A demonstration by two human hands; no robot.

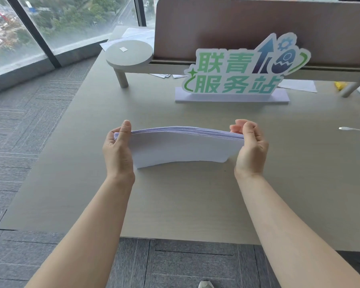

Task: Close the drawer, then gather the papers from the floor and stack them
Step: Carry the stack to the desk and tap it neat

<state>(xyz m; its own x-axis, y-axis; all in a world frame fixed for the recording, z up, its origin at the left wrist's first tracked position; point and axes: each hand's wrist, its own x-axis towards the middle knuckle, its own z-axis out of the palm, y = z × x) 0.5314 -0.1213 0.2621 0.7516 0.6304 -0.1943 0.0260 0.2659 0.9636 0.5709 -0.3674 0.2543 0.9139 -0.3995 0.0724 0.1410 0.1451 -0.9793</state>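
A thick stack of white papers [181, 147] stands on its long edge on the grey desk [75, 154], bowed slightly upward in the middle. My left hand [117, 149] grips its left end, thumb on the near face and fingers behind. My right hand [250, 145] grips the right end the same way. The stack's bottom edge touches the desk at the corners. No drawer is in view.
A green and blue sign on a white base [232, 94] stands behind the stack. A round shelf on a leg [129, 54] and a brown partition [227, 23] lie beyond. Loose sheets [297, 85], a yellow item [339, 85] and a white cable [353, 129] sit right. Grey carpet [23, 125] lies left.
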